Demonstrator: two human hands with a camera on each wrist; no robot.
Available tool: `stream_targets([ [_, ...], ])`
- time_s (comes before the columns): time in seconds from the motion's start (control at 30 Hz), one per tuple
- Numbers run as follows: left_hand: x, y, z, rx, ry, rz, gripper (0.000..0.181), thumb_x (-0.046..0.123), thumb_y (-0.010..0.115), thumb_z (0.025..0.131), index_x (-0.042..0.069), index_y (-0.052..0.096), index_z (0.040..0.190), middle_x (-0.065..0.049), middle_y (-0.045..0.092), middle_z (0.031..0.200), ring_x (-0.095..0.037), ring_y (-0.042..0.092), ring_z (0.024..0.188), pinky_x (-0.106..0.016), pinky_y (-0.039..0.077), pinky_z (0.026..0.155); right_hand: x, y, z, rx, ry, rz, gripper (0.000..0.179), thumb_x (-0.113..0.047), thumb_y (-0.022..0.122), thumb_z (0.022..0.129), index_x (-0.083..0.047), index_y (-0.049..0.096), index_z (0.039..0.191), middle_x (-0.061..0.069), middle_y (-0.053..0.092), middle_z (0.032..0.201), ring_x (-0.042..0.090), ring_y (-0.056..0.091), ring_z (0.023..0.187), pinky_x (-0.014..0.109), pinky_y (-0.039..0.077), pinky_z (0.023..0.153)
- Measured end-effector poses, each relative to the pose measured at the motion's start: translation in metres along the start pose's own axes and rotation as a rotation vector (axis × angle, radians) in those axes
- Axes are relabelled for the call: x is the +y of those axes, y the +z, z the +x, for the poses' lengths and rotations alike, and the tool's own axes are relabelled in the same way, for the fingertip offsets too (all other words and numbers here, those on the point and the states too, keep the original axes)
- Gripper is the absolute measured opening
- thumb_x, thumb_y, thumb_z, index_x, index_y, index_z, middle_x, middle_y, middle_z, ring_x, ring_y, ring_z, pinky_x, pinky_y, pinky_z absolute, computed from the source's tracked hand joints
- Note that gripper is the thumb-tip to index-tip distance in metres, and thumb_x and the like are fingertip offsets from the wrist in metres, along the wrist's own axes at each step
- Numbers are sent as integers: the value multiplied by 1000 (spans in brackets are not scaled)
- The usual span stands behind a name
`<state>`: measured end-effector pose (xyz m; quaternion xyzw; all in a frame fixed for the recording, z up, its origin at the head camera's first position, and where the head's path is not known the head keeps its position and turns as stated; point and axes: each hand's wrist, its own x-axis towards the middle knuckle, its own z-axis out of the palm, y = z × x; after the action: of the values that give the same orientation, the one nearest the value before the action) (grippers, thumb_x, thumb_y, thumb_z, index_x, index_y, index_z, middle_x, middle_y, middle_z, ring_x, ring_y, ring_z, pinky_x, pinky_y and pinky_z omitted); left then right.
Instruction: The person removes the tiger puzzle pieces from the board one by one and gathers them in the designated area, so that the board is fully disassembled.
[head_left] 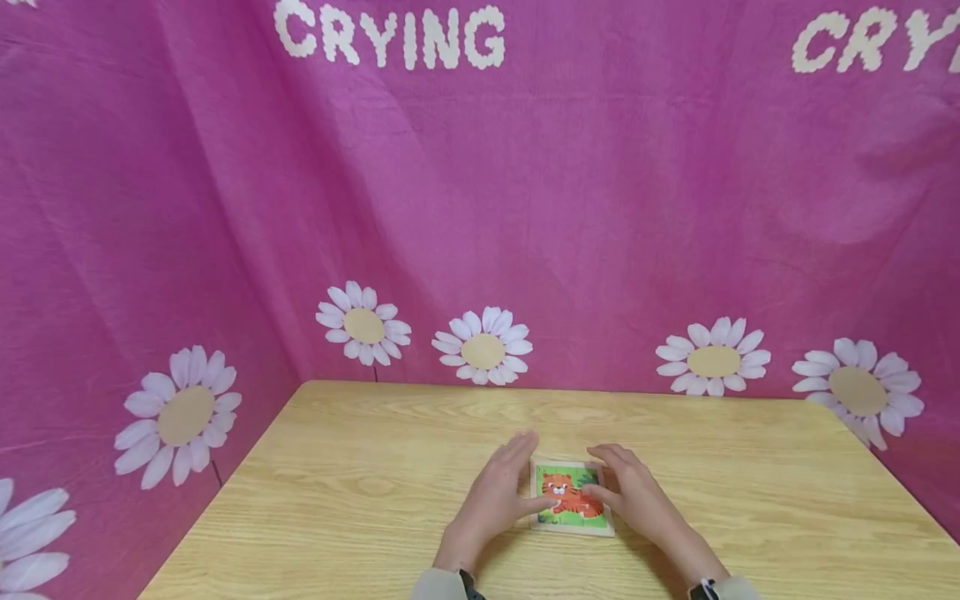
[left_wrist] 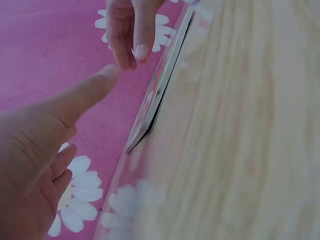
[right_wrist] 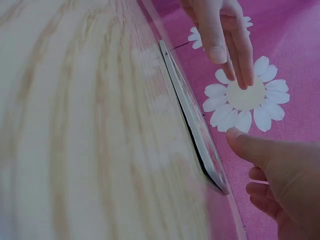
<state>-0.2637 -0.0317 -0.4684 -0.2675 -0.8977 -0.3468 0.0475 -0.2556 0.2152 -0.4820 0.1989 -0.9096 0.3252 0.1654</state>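
Flanking the puzzle [head_left: 570, 505]: my left hand [head_left: 495, 496] and my right hand [head_left: 645, 500], one at each side, in the lower centre of the head view.
Puzzle: lies flat in the lower centre, a little right of the middle; in both wrist views I see it edge-on as a thin slab with a dark line along its lower edge.
Tiger: orange [head_left: 558, 482], on a green ground inside the pale frame [head_left: 573, 532], its head toward the left.
Left hand: fingers extended toward the top of the head view, thumb [head_left: 538, 504] spread well away and pointing right over the picture; I hold nothing in it.
Right hand: fingers reaching up and left, gently bent, thumb [head_left: 603, 497] spread and pointing left over the tiger; I have hold of nothing here either.
Thumbs: tips apart, facing each other; in the wrist views both look raised above the puzzle.
Sleeves: pale cuffs [head_left: 438, 585] at the bottom edge, with a black band [head_left: 470, 585] at each of my wrists.
Table: light wood grain [head_left: 360, 475], filling the lower middle.
Cloth: magenta [head_left: 600, 208], behind and at both sides, with white daisies [head_left: 482, 352] along its lower part and CRYING lettering [head_left: 410, 40] at upper left and upper right.
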Motion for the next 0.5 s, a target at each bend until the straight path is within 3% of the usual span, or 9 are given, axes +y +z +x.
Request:
stream_targets([
  [0.23, -1, 9, 4, -13, -12, -10, 84, 27, 92, 92, -1, 51, 160, -15, 49, 166, -30, 43, 155, -47, 37, 126, 2, 1, 2, -27, 13, -10, 41, -8, 89, 90, 8, 72, 124, 13, 70, 117, 33, 66, 109, 55, 59, 99],
  [0.37, -2, 15, 6, -15, 5, 20, 82, 27, 93, 91, -2, 54, 158, -15, 53, 162, -31, 49, 151, -44, 40, 124, 4, 1, 4, -40, 16, -3, 36, -6, 89, 91, 6, 74, 121, 5, 67, 109, 18, 57, 96, 41, 59, 86],
  [0.5, -2, 20, 8, -32, 1, 28, 81, 29, 93, 91, -2, 56, 156, -14, 56, 160, -30, 52, 149, -39, 41, 123, 5, 1, 4, -46, 15, 10, 31, -5, 88, 91, 5, 75, 117, 1, 63, 104, 15, 54, 92, 35, 56, 80],
])
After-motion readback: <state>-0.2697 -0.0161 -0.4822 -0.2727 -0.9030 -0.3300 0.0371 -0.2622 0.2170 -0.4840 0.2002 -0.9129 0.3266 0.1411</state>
